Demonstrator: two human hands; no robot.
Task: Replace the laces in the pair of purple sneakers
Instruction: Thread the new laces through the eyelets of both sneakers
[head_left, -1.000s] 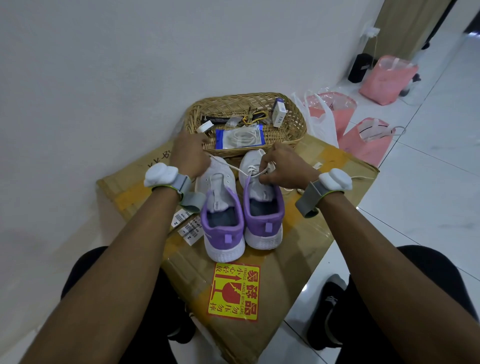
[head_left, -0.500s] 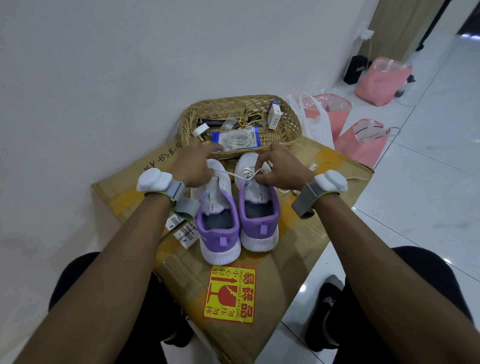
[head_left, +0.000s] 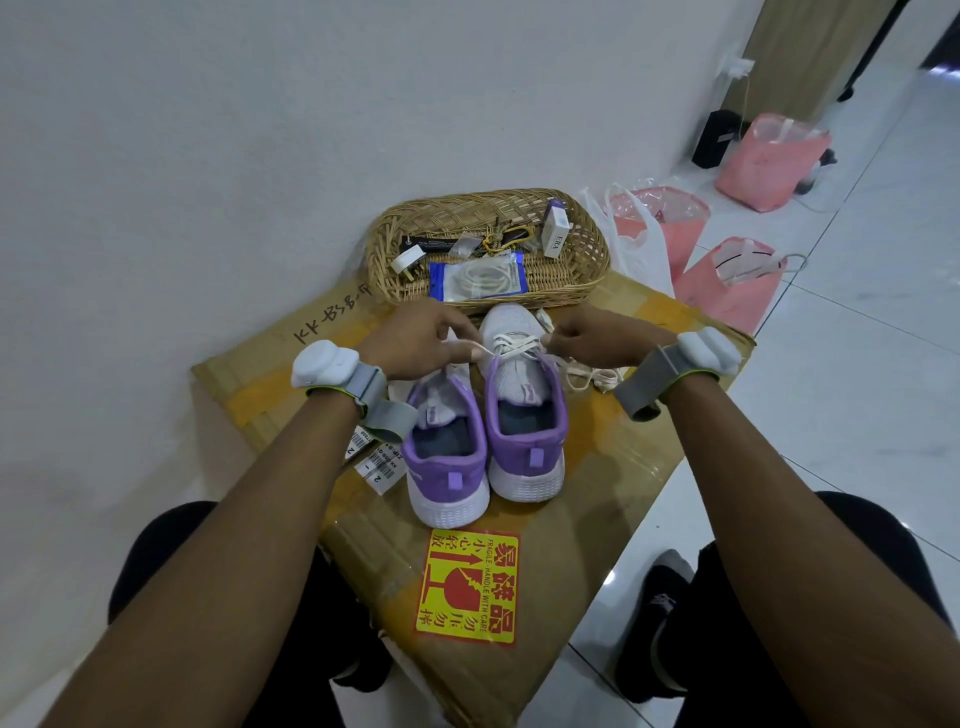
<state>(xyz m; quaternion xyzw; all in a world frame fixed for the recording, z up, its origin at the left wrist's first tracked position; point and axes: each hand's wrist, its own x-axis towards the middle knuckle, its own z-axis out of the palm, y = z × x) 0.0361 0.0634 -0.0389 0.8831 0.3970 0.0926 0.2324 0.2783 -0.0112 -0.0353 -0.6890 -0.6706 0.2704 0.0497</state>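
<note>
A: Fingers (head_left: 470, 349) of the left hand (head_left: 415, 338) pinch one strand of the white lace (head_left: 511, 345). Those of the right hand (head_left: 592, 340) pinch the strand on the other side. Both hands are clenched on lace.

B: Which shoe, and where?

A: The right sneaker (head_left: 524, 415). It stands on its sole on the cardboard box (head_left: 597, 493), close beside the left sneaker (head_left: 447, 457). The lace crosses its front eyelets. Whether it is going in or coming out cannot be told.

B: How to do it well?

A: Probably draw both strands evenly, each along its own eyelet row, so the crossings lie flat. The shoe is light and unheld, so a hard tug could slide it toward the basket (head_left: 582, 280). A loose lace (head_left: 587, 376) lies just right of the shoe and should be kept out of the working strands. A packet (head_left: 478, 278) of coiled laces sits in the basket, near enough to reach.

B: Orientation?

A: Toes point away from the person, toward the basket and wall, with the heels nearest the knees. The long axis runs near to far, and the two shoes lie roughly parallel.
</note>
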